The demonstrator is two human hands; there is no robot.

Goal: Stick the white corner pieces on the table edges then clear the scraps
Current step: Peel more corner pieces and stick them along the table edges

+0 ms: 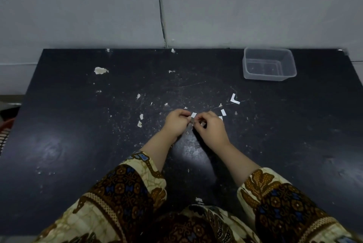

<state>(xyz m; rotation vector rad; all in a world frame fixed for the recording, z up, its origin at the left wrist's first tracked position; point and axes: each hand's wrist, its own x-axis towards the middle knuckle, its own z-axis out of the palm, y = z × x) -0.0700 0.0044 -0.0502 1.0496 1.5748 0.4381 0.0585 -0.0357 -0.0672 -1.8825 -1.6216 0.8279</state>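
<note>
I'm seeing left hand (176,121) and right hand (210,127) both pinching one white piece (193,115), probably peeling backing | spare L-shaped corner piece (234,99) lying up-right, nearer right hand

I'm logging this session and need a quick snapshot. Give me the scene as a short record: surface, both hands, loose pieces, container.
surface: black table, chipped and speckled white
left hand: pinching a small white piece together with the right hand
right hand: pinching the same piece
loose pieces: white L-shaped corner piece and white strip lying right of the hands
container: clear plastic tub at far right, apparently empty
</note>
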